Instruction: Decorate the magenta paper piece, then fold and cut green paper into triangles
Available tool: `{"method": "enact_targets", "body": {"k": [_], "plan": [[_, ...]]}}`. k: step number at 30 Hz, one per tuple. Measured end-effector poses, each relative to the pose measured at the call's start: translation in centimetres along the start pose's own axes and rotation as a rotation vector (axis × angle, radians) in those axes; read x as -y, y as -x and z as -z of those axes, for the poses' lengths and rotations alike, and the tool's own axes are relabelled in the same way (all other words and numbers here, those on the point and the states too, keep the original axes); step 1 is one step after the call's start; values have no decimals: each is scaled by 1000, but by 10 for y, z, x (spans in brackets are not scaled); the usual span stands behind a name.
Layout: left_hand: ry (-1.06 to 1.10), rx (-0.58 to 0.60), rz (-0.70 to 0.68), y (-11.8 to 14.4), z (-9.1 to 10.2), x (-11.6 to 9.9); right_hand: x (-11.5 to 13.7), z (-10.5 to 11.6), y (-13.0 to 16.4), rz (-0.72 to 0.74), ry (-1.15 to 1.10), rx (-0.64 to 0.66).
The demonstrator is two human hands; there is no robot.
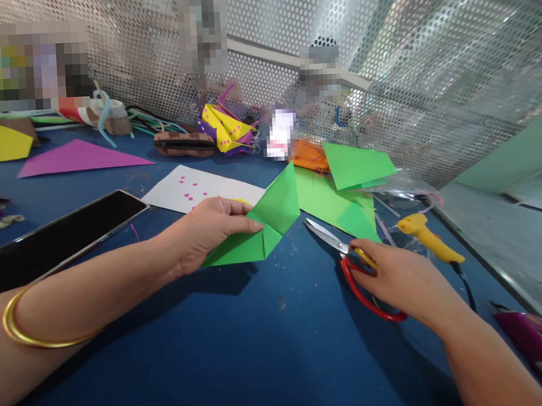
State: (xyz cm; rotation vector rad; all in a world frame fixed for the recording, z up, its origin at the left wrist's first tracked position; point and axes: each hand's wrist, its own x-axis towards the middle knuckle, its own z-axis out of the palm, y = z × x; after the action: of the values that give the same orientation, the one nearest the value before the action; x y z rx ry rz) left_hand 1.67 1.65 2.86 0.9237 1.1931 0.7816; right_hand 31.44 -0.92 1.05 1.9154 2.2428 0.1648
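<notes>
Overhead, blue table (278,348), perforated metal wall (380,40), scattered paper.

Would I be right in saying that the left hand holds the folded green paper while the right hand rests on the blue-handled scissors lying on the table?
Not quite: the scissors have red handles, not blue. The head view shows it. The rest stands: the left hand holds the folded green paper, and the right hand rests on the scissors, which lie on the blue table.

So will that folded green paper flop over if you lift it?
Probably only a little: the folded green paper shows creases, and its point stands up in the left hand. It looks thin, so likely very light and easily crumpled.
</notes>
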Motion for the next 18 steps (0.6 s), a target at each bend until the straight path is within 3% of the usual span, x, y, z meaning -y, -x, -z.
{"method": "enact_targets", "body": {"k": [3, 5, 9, 11, 14, 18], "plan": [[-41, 14, 13, 3, -2, 3, -3, -3, 5, 81, 74, -50], [-54, 42, 29, 5, -4, 5, -3, -4, 9, 129, 112, -170], [-45, 116, 85, 8, -11, 12, 15, -1, 21, 276, 5, -705], [-27, 156, 121, 9, -15, 17, 32, -1, 28, 426, -99, -858], [-35, 190, 165, 11, -21, 25, 56, -4, 34, 648, -153, -850], [-69, 249, 205, 14, -26, 32, 69, -8, 34, 755, -132, -821]]}}
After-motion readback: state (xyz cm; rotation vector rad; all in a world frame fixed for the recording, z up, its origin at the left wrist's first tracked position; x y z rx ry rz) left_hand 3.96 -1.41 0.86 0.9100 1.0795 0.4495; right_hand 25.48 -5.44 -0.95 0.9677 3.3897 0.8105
